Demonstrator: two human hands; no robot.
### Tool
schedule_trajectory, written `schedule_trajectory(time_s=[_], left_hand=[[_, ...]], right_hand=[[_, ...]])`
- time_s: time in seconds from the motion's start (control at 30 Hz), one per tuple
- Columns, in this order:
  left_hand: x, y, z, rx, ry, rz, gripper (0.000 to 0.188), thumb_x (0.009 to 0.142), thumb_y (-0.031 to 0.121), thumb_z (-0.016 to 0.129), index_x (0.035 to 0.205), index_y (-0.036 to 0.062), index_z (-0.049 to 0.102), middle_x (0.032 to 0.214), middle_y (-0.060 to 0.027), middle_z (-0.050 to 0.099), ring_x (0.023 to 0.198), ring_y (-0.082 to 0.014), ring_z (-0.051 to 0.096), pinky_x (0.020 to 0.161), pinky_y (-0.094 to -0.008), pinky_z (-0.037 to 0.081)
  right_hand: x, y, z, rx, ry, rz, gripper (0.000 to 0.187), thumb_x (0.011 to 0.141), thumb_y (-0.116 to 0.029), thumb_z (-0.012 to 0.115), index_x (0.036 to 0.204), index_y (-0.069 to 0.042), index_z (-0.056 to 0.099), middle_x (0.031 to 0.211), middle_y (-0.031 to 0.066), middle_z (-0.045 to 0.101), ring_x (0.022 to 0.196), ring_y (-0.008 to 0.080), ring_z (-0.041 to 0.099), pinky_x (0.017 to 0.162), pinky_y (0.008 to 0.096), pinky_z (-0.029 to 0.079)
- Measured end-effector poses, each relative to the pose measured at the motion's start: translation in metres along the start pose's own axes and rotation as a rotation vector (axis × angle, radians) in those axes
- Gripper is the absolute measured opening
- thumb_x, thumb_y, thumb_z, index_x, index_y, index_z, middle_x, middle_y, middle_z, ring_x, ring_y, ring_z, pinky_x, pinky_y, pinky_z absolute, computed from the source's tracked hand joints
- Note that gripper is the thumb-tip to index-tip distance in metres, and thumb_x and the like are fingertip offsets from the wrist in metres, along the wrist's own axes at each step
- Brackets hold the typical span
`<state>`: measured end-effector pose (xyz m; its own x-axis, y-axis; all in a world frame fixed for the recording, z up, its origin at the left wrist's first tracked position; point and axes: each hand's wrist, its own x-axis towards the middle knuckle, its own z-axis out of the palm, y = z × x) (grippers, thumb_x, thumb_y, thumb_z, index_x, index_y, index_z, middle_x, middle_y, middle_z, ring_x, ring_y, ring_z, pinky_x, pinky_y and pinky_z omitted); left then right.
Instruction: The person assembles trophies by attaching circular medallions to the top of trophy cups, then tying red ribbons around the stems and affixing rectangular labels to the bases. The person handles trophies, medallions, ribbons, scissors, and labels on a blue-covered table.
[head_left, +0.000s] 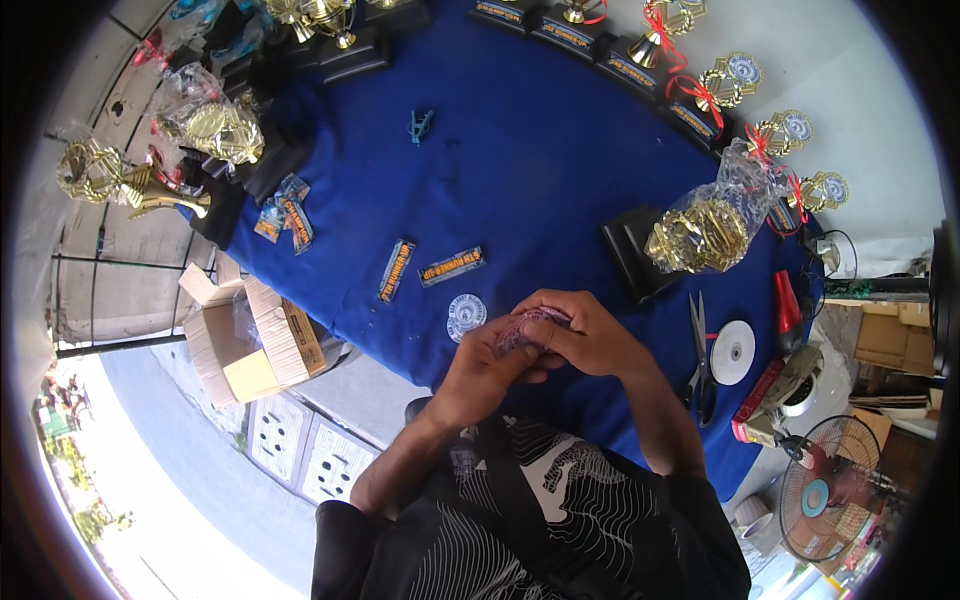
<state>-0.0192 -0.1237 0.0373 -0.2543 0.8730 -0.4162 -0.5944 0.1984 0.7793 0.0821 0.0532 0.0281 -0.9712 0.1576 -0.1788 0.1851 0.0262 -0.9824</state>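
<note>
Close to my body, at the near edge of the blue cloth (520, 180), both hands are closed on a small purplish round sticker (521, 328). My left hand (474, 368) pinches its left side, and my right hand (592, 335) grips it from the right with the thumb over it. Fingers hide part of it. A white and blue round sticker (467, 317) lies flat just beyond my left hand. Past that are two printed label strips, one nearly upright (397, 270) and one slanted (452, 266). A plastic-wrapped gold trophy (700, 237) with a black base lies to the right.
Scissors (698, 350), a tape roll (733, 352) and a red tool (787, 310) lie at right. Trophies with red ribbons (690, 115) line the far right edge; wrapped ones (222, 132) stand left. Below is an open carton (245, 345); a fan (828, 487) stands lower right.
</note>
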Motion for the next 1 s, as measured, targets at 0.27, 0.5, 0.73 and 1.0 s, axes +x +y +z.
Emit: schedule_trajectory(time_s=[0.27,0.5,0.73,1.0], left_hand=[[-0.002,-0.003,-0.002,-0.018,0.05,0.005,0.033,0.106,0.012,0.057,0.134,-0.0054,0.057,0.118,-0.0175,0.073,0.107,-0.0247,0.074,0.085,-0.0322,0.062],[-0.005,-0.004,-0.001,-0.057,0.076,0.021,0.032,0.106,0.011,0.057,0.133,-0.0057,0.058,0.117,-0.0185,0.073,0.106,-0.0255,0.074,0.084,-0.032,0.062],[-0.001,-0.003,0.0,0.077,0.037,0.043,0.032,0.106,0.01,0.054,0.134,-0.0065,0.057,0.118,-0.02,0.072,0.107,-0.0261,0.074,0.084,-0.0325,0.062],[-0.009,0.001,-0.001,-0.031,0.115,-0.01,0.03,0.107,0.008,0.052,0.133,-0.0078,0.057,0.119,-0.0176,0.071,0.105,-0.023,0.074,0.084,-0.0304,0.061]], right_hand=[[0.002,-0.009,-0.006,0.014,0.018,0.017,0.034,0.107,-0.021,0.057,0.13,0.004,0.063,0.085,0.0058,0.068,0.074,0.0069,0.06,0.061,0.0257,0.049],[0.006,-0.002,-0.005,0.037,0.191,0.047,0.035,0.107,-0.023,0.057,0.131,0.002,0.063,0.093,0.0073,0.07,0.079,0.0085,0.064,0.065,0.0264,0.052],[0.002,-0.009,0.0,-0.014,-0.057,0.004,0.034,0.105,-0.025,0.062,0.124,0.002,0.067,0.095,0.0086,0.072,0.084,0.0097,0.065,0.072,0.0284,0.053],[0.003,-0.007,-0.01,0.139,0.307,0.134,0.031,0.107,-0.02,0.056,0.128,0.001,0.065,0.09,0.0059,0.07,0.073,0.0058,0.06,0.058,0.0223,0.047]])
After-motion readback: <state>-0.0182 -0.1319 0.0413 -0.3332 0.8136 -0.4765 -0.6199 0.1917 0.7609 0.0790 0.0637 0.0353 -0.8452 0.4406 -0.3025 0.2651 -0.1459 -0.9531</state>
